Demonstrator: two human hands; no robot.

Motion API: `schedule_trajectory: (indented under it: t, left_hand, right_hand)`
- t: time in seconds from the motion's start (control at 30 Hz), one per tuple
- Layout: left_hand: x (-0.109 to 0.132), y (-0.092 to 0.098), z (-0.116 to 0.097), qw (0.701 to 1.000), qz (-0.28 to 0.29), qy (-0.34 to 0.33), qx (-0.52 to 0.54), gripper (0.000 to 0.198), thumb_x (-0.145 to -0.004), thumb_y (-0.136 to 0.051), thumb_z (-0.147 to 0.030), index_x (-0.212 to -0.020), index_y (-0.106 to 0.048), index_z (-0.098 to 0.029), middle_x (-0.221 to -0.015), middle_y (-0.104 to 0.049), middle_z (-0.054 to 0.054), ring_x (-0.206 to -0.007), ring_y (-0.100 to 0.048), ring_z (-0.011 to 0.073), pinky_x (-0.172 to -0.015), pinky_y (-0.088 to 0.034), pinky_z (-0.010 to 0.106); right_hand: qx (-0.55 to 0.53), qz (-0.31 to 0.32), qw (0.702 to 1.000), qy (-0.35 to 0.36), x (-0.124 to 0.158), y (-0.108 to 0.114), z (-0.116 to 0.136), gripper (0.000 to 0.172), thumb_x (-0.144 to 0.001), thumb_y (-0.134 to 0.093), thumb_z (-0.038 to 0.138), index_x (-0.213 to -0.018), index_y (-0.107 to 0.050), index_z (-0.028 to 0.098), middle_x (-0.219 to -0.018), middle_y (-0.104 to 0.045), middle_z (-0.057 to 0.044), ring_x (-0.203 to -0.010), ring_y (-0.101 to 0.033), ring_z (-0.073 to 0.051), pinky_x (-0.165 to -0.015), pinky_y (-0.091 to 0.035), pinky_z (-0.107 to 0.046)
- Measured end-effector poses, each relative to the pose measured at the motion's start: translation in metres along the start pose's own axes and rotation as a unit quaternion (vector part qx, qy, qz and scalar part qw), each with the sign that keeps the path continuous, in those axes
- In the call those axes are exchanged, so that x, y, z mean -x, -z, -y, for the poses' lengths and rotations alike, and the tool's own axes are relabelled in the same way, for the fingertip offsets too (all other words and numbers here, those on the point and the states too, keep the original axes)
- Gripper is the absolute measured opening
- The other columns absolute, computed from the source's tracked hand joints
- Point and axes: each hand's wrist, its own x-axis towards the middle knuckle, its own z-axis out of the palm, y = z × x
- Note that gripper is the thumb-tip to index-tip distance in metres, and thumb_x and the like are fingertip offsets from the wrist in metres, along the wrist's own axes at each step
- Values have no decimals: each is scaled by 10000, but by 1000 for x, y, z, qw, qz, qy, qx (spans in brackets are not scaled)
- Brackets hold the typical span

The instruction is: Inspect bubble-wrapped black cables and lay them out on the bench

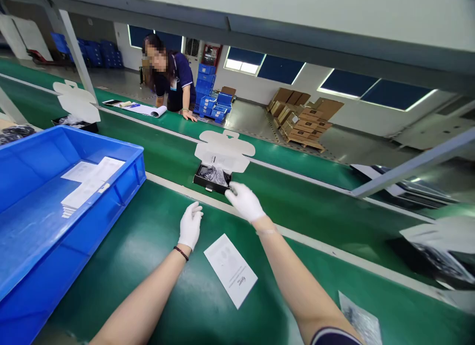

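- Small open black box (212, 178) is seen on the green conveyor belt (297, 201). Its white die-cut lid (224, 149) is folded back on the far side.
- A dark item in a clear plastic bag (214, 173) is seen inside the box.
- Right hand (245, 201), white-gloved, is stretched to the box's near right corner. Fingers are held together and the tips are touching the rim there. Whether the rim is actually pinched can't be told.
- Left hand (190, 225), also white-gloved, is held nearer the camera than the box and slightly left of it, not touching it. Fingers are loosely curled and nothing is held. A dark bead bracelet (181, 253) is worn at that wrist.
- So the box is placed just beyond both hands, in contact with the right one only.
- A grey strip (166, 180) is run just in front of the box, between it and the left hand.
- A printed leaflet (230, 270) is laid flat nearer the camera than the box, between the two forearms.
- A blue plastic bin (122, 186) is set left of the box, with white sheets (91, 179) inside.
- A second open box (76, 105) is seen well left of the first, further off.
- A co-worker (174, 82) is seen leaning on the far side of the belt, beyond the box, with papers (146, 109) alongside.
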Motion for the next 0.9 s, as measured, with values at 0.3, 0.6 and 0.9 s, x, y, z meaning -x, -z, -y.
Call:
schedule_trajectory:
  t: [0.3, 0.6, 0.9]
  left_hand:
    - [12, -1, -10, 937, 179, -145, -263, 293, -879, -588, -163, -1129, -739, -188, -1180, -720, 124, -1087, -674, 276, -1087, -492, 476]
    - [28, 7, -25, 864, 378, -161, -290, 407, -899, -539, -359, -1241, -718, -228, -1308, -697, 90, -1221, -640, 287, -1153, -454, 468]
    - [55, 8, -43, 889, 415, -105, -164, 624, -806, -744, -571, -1360, -639, -303, -1567, -483, 73, -1363, -543, 347, -1172, -441, 519]
  right_hand:
    - [36, 188, 976, -101, 186, -45, 0, 1288, -603, -876, 424, -1655, -188, 139, -1439, -466, -278, -1201, -536, -444, -906, -506, -474]
    - [-136, 214, 961, -111, 176, -29, -15, 298, -870, -734, 282, -1127, -673, 144, -1140, -706, -140, -1039, -675, -303, -859, -509, -349]
    - [-491, 220, 829, -152, 208, -17, -36, 213, -919, -755, 355, -898, -673, 160, -759, -654, 43, -661, -587, -111, -597, -459, -211]
